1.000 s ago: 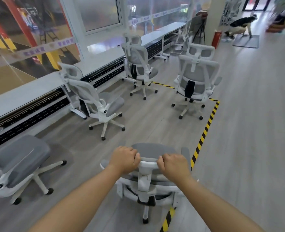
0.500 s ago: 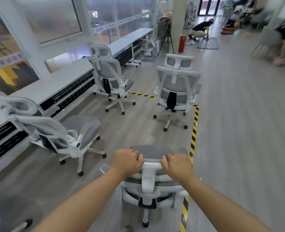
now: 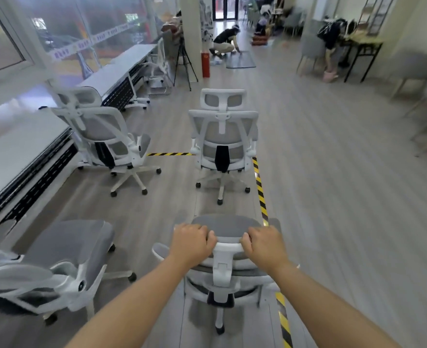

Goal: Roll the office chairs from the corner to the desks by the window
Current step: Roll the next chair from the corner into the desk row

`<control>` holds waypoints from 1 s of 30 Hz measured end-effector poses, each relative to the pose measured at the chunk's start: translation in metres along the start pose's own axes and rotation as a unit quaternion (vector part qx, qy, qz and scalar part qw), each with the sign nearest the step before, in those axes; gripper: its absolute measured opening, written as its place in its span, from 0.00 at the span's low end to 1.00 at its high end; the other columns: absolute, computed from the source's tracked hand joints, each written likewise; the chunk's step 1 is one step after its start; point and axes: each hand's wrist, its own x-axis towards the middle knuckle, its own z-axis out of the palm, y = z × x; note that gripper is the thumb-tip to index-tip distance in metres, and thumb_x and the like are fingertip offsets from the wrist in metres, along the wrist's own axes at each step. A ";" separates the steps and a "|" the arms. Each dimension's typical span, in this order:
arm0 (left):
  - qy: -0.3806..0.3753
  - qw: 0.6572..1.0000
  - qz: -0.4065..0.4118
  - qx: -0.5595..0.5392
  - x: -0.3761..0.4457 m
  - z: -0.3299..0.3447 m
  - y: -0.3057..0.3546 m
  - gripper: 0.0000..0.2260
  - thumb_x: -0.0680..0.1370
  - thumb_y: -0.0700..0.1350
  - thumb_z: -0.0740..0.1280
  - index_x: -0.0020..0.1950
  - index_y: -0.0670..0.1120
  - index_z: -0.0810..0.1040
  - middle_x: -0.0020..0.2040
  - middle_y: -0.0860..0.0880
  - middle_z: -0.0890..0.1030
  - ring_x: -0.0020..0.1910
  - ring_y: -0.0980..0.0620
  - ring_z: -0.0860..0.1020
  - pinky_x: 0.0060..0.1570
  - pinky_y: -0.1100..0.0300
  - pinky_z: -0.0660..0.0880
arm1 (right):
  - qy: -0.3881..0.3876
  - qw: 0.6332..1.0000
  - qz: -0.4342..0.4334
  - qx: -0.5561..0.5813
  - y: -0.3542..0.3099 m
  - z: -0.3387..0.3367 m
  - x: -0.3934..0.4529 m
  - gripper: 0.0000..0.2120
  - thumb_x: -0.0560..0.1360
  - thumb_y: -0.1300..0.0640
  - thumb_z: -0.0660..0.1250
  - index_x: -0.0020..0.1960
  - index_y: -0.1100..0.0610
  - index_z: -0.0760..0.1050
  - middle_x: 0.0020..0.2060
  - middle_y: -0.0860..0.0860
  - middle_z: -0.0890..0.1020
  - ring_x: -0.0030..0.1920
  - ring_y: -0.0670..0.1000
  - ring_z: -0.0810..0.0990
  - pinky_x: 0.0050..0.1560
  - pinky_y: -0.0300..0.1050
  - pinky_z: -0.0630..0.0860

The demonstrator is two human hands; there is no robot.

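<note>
Squarely under both hands (image 3: 228, 243): chair (image 3: 223, 271).

White-framed grey mesh office chair (image 3: 228, 249) sits upright up front; three matching chairs stand near the long white window surface (image 3: 19, 151).

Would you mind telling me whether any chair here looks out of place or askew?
Yes: the chair ahead stands in the open floor on the striped tape, away from the desks, with its back to the viewer. The chair at lower left sits turned sideways.
</note>
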 end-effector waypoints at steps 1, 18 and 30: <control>0.001 1.000 0.005 -0.002 0.005 0.000 -0.002 0.18 0.76 0.51 0.57 0.27 0.48 0.70 0.24 0.50 0.72 0.23 0.49 0.65 0.32 0.57 0.67 | 0.003 1.000 0.003 0.008 0.001 0.001 0.005 0.18 0.76 0.52 0.54 0.28 0.52 0.62 0.23 0.45 0.61 0.24 0.50 0.60 0.35 0.44 0.58; 0.033 0.999 0.032 -0.010 0.006 -0.007 0.007 0.19 0.76 0.51 0.57 0.25 0.48 0.69 0.22 0.52 0.70 0.23 0.52 0.58 0.32 0.61 0.58 | 0.007 1.000 0.006 0.010 0.009 0.001 0.003 0.17 0.76 0.51 0.54 0.29 0.52 0.65 0.24 0.45 0.64 0.25 0.49 0.62 0.34 0.45 0.66; -0.015 0.999 0.029 0.004 -0.014 -0.014 0.019 0.18 0.78 0.52 0.55 0.29 0.49 0.69 0.25 0.52 0.73 0.25 0.52 0.63 0.35 0.58 0.64 | -0.022 0.999 -0.001 0.035 0.008 -0.012 -0.022 0.17 0.79 0.50 0.52 0.31 0.51 0.64 0.26 0.44 0.64 0.28 0.49 0.63 0.37 0.45 0.62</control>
